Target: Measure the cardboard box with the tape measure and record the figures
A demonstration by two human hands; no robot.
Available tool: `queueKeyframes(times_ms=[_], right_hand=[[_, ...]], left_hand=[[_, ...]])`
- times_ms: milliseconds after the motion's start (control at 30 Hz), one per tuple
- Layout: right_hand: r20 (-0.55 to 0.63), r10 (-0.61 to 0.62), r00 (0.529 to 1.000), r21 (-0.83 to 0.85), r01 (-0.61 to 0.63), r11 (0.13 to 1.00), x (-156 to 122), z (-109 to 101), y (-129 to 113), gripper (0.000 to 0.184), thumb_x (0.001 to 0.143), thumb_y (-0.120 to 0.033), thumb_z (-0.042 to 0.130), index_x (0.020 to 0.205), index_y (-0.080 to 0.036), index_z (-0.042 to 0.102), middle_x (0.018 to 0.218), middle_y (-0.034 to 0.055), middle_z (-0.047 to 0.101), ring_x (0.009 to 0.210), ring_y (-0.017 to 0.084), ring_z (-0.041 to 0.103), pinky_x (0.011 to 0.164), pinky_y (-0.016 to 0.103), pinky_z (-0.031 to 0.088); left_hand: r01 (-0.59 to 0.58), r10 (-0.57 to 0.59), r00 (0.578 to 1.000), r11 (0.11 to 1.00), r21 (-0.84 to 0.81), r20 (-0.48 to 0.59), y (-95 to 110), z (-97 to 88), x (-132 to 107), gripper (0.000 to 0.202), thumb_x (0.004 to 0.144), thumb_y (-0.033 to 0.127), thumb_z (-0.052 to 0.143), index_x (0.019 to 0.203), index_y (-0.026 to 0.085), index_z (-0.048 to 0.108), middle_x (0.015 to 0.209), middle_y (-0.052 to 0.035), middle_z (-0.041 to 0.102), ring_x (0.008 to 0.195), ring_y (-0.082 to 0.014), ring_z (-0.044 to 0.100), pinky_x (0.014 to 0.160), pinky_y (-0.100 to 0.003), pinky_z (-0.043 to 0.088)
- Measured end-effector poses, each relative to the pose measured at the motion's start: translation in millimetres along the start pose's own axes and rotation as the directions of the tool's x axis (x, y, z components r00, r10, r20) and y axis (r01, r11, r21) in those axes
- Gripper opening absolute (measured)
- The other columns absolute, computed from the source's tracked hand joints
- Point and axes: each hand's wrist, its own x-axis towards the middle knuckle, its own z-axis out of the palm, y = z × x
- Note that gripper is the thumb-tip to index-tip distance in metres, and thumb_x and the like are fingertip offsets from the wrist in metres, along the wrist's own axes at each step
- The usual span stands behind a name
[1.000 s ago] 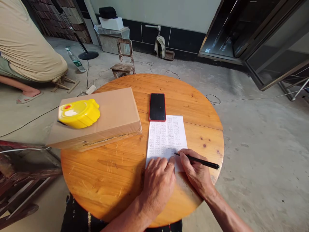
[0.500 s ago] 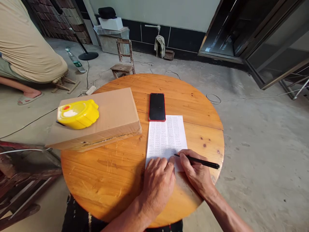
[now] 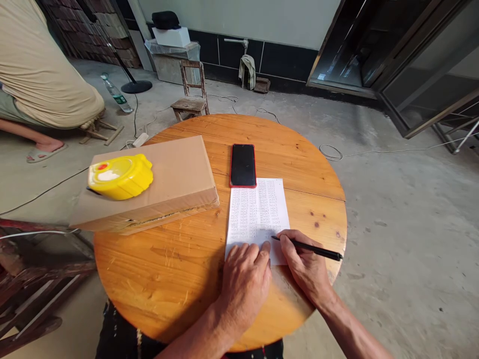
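A white sheet of paper (image 3: 258, 214), covered with rows of small handwritten marks, lies on the round wooden table (image 3: 164, 279). My left hand (image 3: 247, 279) rests flat on its lower left part, fingers stretched forward. In my right hand (image 3: 305, 259) a black pen (image 3: 314, 249) is pinched, its tip on the paper by the lowest row at the right. A phone with a red case (image 3: 243, 165) lies screen up, dark, over the sheet's top left edge.
A cardboard box (image 3: 179, 169) with a yellow tape measure (image 3: 121, 175) on top covers the table's left side. A small wooden chair (image 3: 192, 94) stands behind. To the left are a seated person (image 3: 45, 70), a water bottle (image 3: 117, 93) and cables on the floor.
The pen tip has shifted slightly right along the lowest row, and small fresh marks show beside it. My left hand stays in place on the paper.
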Motion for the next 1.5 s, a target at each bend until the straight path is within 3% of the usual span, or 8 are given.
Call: queueKeyframes(times_ms=[467,867,1100,1300,1500], right_hand=[[0.023,-0.018,1.000,0.005,0.018,1.000,0.2,-0.8,-0.4,0.018,0.091,-0.026,0.054,0.082,-0.018,0.068,0.075,0.0026,0.070,0.066,0.016,0.063,0.065,0.025,0.049],[-0.019,0.067,0.998,0.109,-0.064,0.992,-2.6,-4.0,3.4,0.019,0.091,-0.030,0.053,0.082,-0.019,0.065,0.053,-0.0057,0.046,0.045,0.011,0.041,0.043,0.023,0.034],[-0.012,0.074,0.997,0.069,-0.073,0.995,0.4,-1.9,3.1,0.021,0.090,-0.031,0.053,0.082,-0.017,0.066,0.059,-0.0020,0.054,0.049,0.012,0.045,0.042,0.024,0.032],[-0.030,0.050,0.998,0.039,-0.049,0.998,2.1,-2.8,-0.7,0.021,0.089,-0.031,0.054,0.080,-0.017,0.067,0.066,0.0011,0.063,0.058,0.014,0.055,0.054,0.025,0.043],[-0.010,0.050,0.999,0.022,-0.049,0.999,0.5,-2.3,0.5,0.021,0.090,-0.031,0.053,0.081,-0.017,0.067,0.063,-0.0001,0.061,0.055,0.014,0.054,0.051,0.024,0.042]], left_hand=[[-0.014,0.014,1.000,1.000,0.004,-0.017,-0.7,0.5,0.8,0.027,0.088,0.010,0.053,0.111,0.017,0.065,0.080,-0.0028,0.063,0.073,-0.0230,0.059,0.071,-0.040,0.045],[-0.029,0.030,0.999,0.999,0.020,-0.014,-3.1,3.9,-0.7,0.028,0.090,0.012,0.052,0.115,0.018,0.063,0.080,-0.0026,0.062,0.073,-0.0231,0.058,0.070,-0.040,0.044],[-0.039,0.040,0.998,0.999,0.014,-0.040,-2.6,3.7,-0.4,0.028,0.090,0.012,0.051,0.114,0.017,0.064,0.079,-0.0031,0.062,0.073,-0.0235,0.058,0.069,-0.040,0.044],[-0.044,0.045,0.998,0.999,0.026,-0.044,-2.7,3.8,-0.5,0.028,0.090,0.012,0.050,0.114,0.017,0.064,0.079,-0.0035,0.062,0.072,-0.0225,0.057,0.069,-0.039,0.043],[-0.048,0.050,0.998,0.998,0.031,-0.047,-3.1,4.2,-0.3,0.028,0.090,0.012,0.050,0.114,0.017,0.064,0.078,-0.0033,0.062,0.071,-0.0220,0.057,0.069,-0.038,0.043]])
